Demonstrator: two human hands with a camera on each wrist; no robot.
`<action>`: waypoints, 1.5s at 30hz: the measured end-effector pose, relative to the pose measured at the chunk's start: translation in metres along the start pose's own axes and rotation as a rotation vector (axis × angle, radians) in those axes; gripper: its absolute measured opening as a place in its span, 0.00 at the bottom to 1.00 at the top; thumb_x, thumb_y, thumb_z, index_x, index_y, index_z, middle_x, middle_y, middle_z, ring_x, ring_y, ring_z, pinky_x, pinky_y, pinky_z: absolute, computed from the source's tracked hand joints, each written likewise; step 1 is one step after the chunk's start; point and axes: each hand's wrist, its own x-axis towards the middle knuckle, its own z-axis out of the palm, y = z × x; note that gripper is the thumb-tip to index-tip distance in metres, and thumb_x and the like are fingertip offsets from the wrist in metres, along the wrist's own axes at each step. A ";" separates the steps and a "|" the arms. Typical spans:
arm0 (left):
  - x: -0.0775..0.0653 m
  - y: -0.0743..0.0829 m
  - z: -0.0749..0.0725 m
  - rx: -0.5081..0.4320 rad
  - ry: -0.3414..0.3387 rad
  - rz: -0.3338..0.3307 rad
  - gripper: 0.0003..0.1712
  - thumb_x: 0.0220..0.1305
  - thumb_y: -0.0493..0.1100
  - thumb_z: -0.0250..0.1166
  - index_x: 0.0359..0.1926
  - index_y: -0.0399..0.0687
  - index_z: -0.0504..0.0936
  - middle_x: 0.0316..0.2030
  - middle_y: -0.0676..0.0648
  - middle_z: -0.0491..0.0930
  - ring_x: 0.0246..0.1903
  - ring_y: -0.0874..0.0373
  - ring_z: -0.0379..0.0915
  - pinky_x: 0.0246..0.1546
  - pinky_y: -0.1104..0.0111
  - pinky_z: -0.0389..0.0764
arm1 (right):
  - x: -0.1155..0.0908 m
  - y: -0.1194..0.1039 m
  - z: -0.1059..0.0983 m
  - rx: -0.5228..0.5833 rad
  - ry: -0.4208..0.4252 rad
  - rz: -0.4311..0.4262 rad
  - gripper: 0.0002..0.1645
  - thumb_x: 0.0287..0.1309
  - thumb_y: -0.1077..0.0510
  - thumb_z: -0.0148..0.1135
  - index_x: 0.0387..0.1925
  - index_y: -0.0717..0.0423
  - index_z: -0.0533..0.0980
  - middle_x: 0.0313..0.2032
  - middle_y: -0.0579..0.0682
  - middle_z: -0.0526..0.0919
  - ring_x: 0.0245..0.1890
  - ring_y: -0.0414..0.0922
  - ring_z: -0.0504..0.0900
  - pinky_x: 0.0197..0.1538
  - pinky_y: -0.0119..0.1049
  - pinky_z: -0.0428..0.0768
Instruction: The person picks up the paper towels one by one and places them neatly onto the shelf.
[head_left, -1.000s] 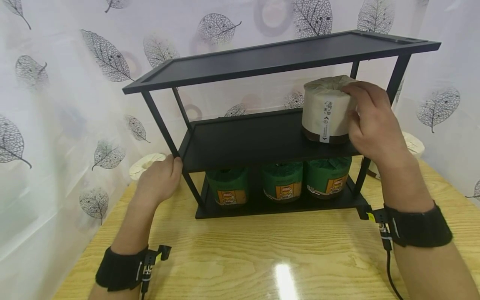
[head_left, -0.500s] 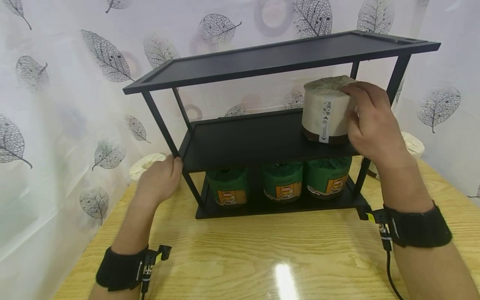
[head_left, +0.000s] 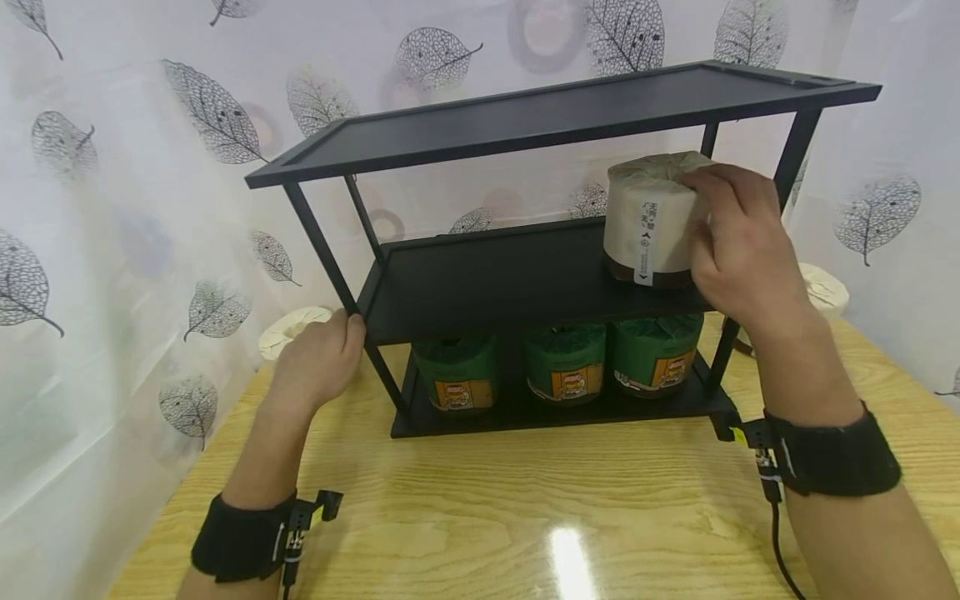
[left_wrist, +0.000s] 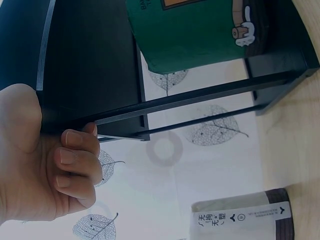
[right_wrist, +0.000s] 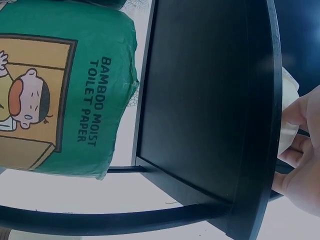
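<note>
On the right end of the black rack's middle shelf stands a cream-wrapped toilet paper roll, with a dark brown base band and a white label facing front. My right hand holds it from the right, fingertips at the hollow in its top and thumb against its side. At the other end, my left hand grips the rack's front left post where it meets the middle shelf. In the left wrist view, the curled fingers of that hand show beside the post. The shelf partly hides the roll in the right wrist view.
Below, several green toilet paper rolls stand on the bottom shelf. Another cream roll is on the wooden table behind my left hand. One more cream roll stands behind my right wrist. A leaf-patterned curtain hangs behind.
The held cream roll has turned slightly, its label shifting left. My right hand and wrist have edged left with it. The left hand and the rack have stayed in place.
</note>
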 end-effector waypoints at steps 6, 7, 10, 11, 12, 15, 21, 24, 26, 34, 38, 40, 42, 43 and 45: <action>0.000 0.000 0.000 0.002 0.004 0.000 0.32 0.78 0.54 0.27 0.39 0.37 0.73 0.34 0.33 0.78 0.35 0.38 0.79 0.34 0.46 0.76 | 0.000 -0.001 0.001 -0.013 0.010 -0.007 0.28 0.61 0.65 0.42 0.62 0.65 0.70 0.64 0.66 0.68 0.65 0.64 0.63 0.67 0.56 0.64; 0.000 0.000 0.000 0.002 0.004 0.000 0.32 0.78 0.54 0.27 0.39 0.37 0.73 0.34 0.32 0.78 0.35 0.38 0.79 0.34 0.46 0.76 | 0.000 -0.001 0.001 -0.012 0.012 -0.010 0.28 0.60 0.65 0.42 0.62 0.65 0.70 0.64 0.66 0.68 0.65 0.64 0.63 0.67 0.57 0.65; 0.000 0.000 -0.001 0.003 0.003 -0.001 0.32 0.78 0.54 0.27 0.39 0.37 0.73 0.34 0.32 0.78 0.35 0.38 0.79 0.35 0.46 0.76 | -0.001 -0.001 0.002 -0.011 0.018 -0.015 0.28 0.61 0.65 0.42 0.62 0.65 0.70 0.63 0.66 0.68 0.65 0.64 0.63 0.67 0.57 0.65; 0.000 0.000 -0.001 0.003 0.003 -0.001 0.32 0.78 0.54 0.27 0.39 0.37 0.73 0.34 0.33 0.78 0.35 0.38 0.79 0.35 0.46 0.76 | -0.001 -0.001 0.002 -0.010 0.020 -0.016 0.28 0.61 0.65 0.42 0.62 0.65 0.70 0.63 0.66 0.68 0.65 0.64 0.63 0.67 0.57 0.65; 0.000 0.000 -0.001 0.004 0.003 -0.002 0.32 0.78 0.54 0.27 0.39 0.37 0.73 0.34 0.33 0.78 0.35 0.38 0.79 0.34 0.47 0.76 | -0.001 -0.001 0.002 -0.010 0.021 -0.016 0.28 0.61 0.65 0.42 0.62 0.65 0.70 0.63 0.66 0.68 0.65 0.64 0.63 0.67 0.57 0.65; 0.000 0.000 0.000 0.003 0.003 -0.001 0.32 0.78 0.54 0.27 0.38 0.38 0.73 0.33 0.33 0.78 0.34 0.39 0.78 0.34 0.47 0.76 | -0.001 -0.001 0.003 -0.008 0.033 -0.026 0.28 0.60 0.66 0.42 0.62 0.65 0.71 0.63 0.67 0.68 0.65 0.65 0.63 0.66 0.57 0.64; 0.000 0.000 0.000 0.008 0.009 0.005 0.32 0.78 0.54 0.27 0.39 0.37 0.73 0.33 0.33 0.78 0.33 0.39 0.79 0.33 0.47 0.76 | -0.001 -0.003 0.004 -0.010 0.061 -0.039 0.28 0.59 0.66 0.42 0.61 0.66 0.71 0.62 0.67 0.69 0.63 0.66 0.64 0.64 0.58 0.65; 0.000 -0.001 0.000 0.009 0.009 0.004 0.32 0.78 0.54 0.27 0.39 0.37 0.73 0.33 0.33 0.78 0.34 0.38 0.79 0.33 0.46 0.76 | -0.001 -0.004 0.005 -0.017 0.068 -0.043 0.28 0.59 0.66 0.42 0.61 0.67 0.71 0.62 0.68 0.69 0.62 0.67 0.64 0.63 0.59 0.65; 0.000 -0.001 0.000 0.008 0.007 0.005 0.33 0.78 0.54 0.27 0.40 0.36 0.74 0.34 0.32 0.79 0.35 0.37 0.80 0.34 0.46 0.76 | -0.001 -0.005 0.005 -0.022 0.066 -0.040 0.29 0.59 0.66 0.41 0.61 0.67 0.72 0.62 0.68 0.69 0.62 0.67 0.64 0.63 0.59 0.65; 0.000 -0.002 0.000 0.005 0.013 0.012 0.33 0.78 0.54 0.27 0.40 0.36 0.74 0.35 0.31 0.79 0.37 0.34 0.80 0.35 0.44 0.77 | -0.001 -0.007 0.004 -0.030 0.059 -0.032 0.28 0.59 0.65 0.41 0.61 0.66 0.72 0.62 0.68 0.69 0.63 0.66 0.64 0.63 0.59 0.66; 0.000 -0.002 0.000 0.003 0.010 0.013 0.33 0.78 0.54 0.27 0.42 0.35 0.74 0.36 0.30 0.79 0.38 0.34 0.80 0.35 0.44 0.77 | -0.001 -0.008 0.004 -0.036 0.071 -0.041 0.28 0.59 0.65 0.41 0.60 0.67 0.72 0.61 0.69 0.69 0.61 0.67 0.65 0.62 0.59 0.65; 0.000 -0.002 0.000 0.002 0.008 0.013 0.34 0.78 0.54 0.27 0.43 0.35 0.74 0.37 0.30 0.79 0.39 0.33 0.80 0.36 0.44 0.77 | -0.001 -0.008 0.005 -0.040 0.075 -0.044 0.28 0.59 0.65 0.41 0.60 0.67 0.72 0.61 0.69 0.69 0.61 0.67 0.65 0.62 0.60 0.65; 0.000 -0.002 0.000 0.002 0.006 0.013 0.34 0.78 0.54 0.27 0.43 0.34 0.74 0.37 0.30 0.79 0.39 0.33 0.80 0.36 0.43 0.77 | -0.002 -0.009 0.005 -0.044 0.073 -0.042 0.28 0.59 0.65 0.41 0.60 0.67 0.72 0.61 0.69 0.69 0.61 0.67 0.65 0.62 0.59 0.65; 0.000 -0.002 0.000 0.002 0.005 0.012 0.34 0.78 0.54 0.27 0.43 0.34 0.74 0.37 0.29 0.79 0.39 0.33 0.80 0.36 0.43 0.77 | -0.002 -0.009 0.005 -0.043 0.076 -0.043 0.28 0.59 0.65 0.41 0.60 0.67 0.72 0.60 0.69 0.69 0.61 0.67 0.65 0.62 0.59 0.65; 0.000 -0.002 0.000 0.002 0.003 0.012 0.34 0.78 0.54 0.27 0.43 0.34 0.74 0.38 0.29 0.79 0.40 0.32 0.80 0.36 0.43 0.77 | -0.001 -0.008 0.004 -0.035 0.079 -0.046 0.28 0.58 0.65 0.41 0.60 0.67 0.72 0.60 0.69 0.69 0.61 0.67 0.65 0.63 0.59 0.65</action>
